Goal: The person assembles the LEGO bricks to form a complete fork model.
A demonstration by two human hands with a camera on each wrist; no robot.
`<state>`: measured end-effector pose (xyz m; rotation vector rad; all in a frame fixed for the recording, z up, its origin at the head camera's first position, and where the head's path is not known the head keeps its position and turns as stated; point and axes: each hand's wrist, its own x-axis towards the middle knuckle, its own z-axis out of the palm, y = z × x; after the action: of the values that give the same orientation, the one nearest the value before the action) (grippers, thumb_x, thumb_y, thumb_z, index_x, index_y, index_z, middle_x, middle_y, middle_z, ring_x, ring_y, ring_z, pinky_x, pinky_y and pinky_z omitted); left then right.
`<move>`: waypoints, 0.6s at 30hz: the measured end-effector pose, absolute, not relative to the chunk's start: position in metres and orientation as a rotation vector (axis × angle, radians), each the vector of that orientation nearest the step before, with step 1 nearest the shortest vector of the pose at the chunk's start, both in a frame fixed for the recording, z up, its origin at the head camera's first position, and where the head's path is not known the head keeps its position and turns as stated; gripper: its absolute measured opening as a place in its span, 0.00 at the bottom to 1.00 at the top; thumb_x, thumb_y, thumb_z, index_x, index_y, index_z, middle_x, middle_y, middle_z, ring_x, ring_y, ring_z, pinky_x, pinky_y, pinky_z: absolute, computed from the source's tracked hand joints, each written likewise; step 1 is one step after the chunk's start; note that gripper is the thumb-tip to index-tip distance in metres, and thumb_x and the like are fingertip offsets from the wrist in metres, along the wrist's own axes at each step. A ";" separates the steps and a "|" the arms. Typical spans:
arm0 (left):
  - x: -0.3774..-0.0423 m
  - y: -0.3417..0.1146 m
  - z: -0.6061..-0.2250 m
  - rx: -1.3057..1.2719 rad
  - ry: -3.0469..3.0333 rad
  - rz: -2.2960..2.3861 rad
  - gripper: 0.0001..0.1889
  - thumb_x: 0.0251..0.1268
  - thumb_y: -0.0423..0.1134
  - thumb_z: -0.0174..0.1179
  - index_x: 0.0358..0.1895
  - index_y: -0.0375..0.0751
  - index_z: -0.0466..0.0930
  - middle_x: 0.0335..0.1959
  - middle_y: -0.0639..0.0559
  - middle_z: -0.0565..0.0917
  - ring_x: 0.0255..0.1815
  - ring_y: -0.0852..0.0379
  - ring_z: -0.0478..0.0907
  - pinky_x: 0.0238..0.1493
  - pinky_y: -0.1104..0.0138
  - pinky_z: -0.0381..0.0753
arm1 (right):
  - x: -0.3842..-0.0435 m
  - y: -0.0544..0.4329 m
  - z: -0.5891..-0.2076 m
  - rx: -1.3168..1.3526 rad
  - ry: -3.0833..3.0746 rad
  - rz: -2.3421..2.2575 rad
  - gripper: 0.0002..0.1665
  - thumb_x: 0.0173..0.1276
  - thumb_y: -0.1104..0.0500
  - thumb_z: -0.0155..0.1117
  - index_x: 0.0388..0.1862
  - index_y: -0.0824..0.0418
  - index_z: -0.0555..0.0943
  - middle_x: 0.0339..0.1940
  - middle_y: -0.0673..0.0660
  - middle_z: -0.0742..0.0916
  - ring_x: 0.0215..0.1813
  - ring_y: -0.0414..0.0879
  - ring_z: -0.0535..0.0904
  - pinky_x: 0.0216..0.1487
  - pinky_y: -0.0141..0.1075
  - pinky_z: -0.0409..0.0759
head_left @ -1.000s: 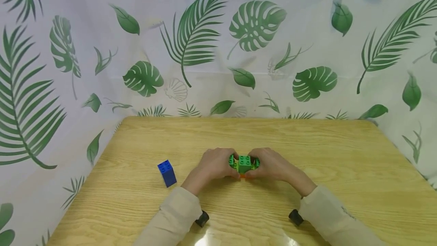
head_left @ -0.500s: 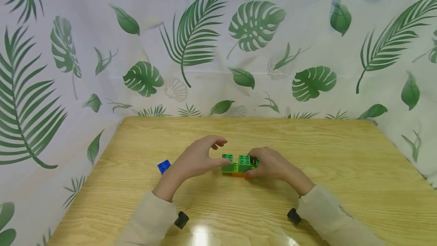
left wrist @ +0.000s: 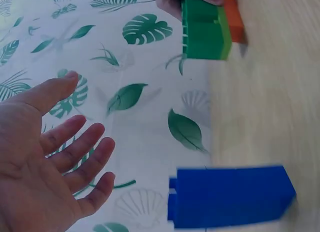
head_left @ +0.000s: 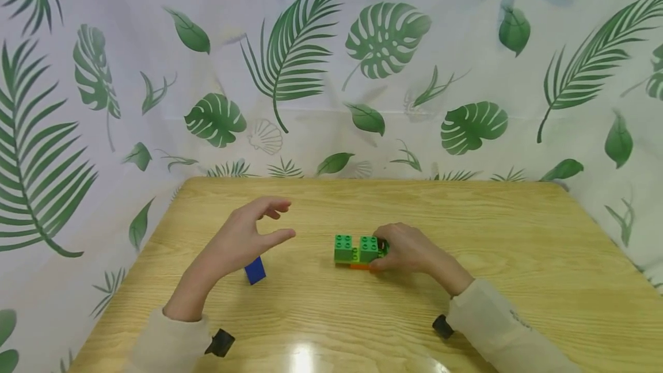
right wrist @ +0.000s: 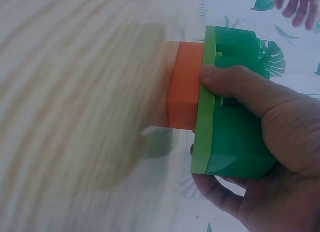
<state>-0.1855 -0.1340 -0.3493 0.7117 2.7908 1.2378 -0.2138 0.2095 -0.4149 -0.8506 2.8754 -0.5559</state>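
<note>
Near the middle of the table stands a brick assembly [head_left: 344,249]: an orange block [right wrist: 185,87] at the bottom, a light green plate [right wrist: 205,142] on it, and dark green bricks [right wrist: 235,147] on top. My right hand [head_left: 409,251] grips the assembly at its right end, thumb along the near side of the plate. My left hand [head_left: 239,240] is in the air over the blue block [head_left: 255,270], fingers spread and holding nothing. In the left wrist view the tall blue block [left wrist: 230,197] stands upright, apart from the left hand's fingers.
The wooden table [head_left: 321,321] reaches back to a white curtain [head_left: 311,148] printed with green leaves. A dark wrist camera [head_left: 220,343] sits below the left wrist, another camera [head_left: 442,327] by the right.
My left hand has let go of the brick assembly and moved left to above the blue block, partly covering it. The right hand has kept its grip on the assembly.
</note>
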 end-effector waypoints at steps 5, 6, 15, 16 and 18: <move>-0.178 -0.160 -0.361 0.626 2.856 1.235 0.30 0.69 0.48 0.70 0.70 0.43 0.75 0.63 0.49 0.81 0.61 0.48 0.78 0.64 0.45 0.72 | -0.213 0.209 -0.414 -0.851 2.873 -0.543 0.19 0.57 0.49 0.83 0.33 0.55 0.81 0.28 0.45 0.78 0.31 0.40 0.70 0.32 0.35 0.69; -0.176 -0.165 -0.363 0.607 2.865 1.232 0.30 0.69 0.48 0.70 0.70 0.42 0.74 0.62 0.49 0.82 0.61 0.47 0.78 0.65 0.45 0.71 | -0.213 0.209 -0.414 -0.846 2.873 -0.537 0.19 0.57 0.49 0.83 0.32 0.55 0.81 0.28 0.44 0.78 0.31 0.40 0.70 0.32 0.35 0.69; -0.163 -0.195 -0.376 0.476 2.891 1.248 0.34 0.69 0.48 0.70 0.73 0.37 0.71 0.62 0.43 0.81 0.60 0.45 0.78 0.60 0.47 0.75 | -0.213 0.208 -0.413 -0.829 2.870 -0.500 0.18 0.58 0.49 0.82 0.33 0.55 0.81 0.28 0.45 0.78 0.31 0.41 0.70 0.32 0.36 0.69; -0.161 -0.197 -0.377 0.467 2.891 1.245 0.34 0.69 0.48 0.70 0.73 0.37 0.71 0.62 0.43 0.81 0.60 0.45 0.78 0.60 0.46 0.75 | -0.213 0.208 -0.413 -0.825 2.870 -0.501 0.18 0.58 0.49 0.82 0.33 0.55 0.81 0.28 0.45 0.78 0.31 0.41 0.70 0.33 0.36 0.69; -0.159 -0.199 -0.379 0.447 2.882 1.240 0.35 0.69 0.48 0.70 0.72 0.35 0.71 0.62 0.41 0.80 0.60 0.44 0.78 0.60 0.45 0.76 | -0.213 0.208 -0.413 -0.833 2.871 -0.500 0.18 0.57 0.48 0.82 0.33 0.55 0.81 0.28 0.45 0.78 0.31 0.41 0.70 0.32 0.35 0.69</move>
<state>-0.1589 -0.1990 -0.3794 0.4468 2.8820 1.2396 -0.2132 0.2076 -0.4126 -0.8326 2.8705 -0.4995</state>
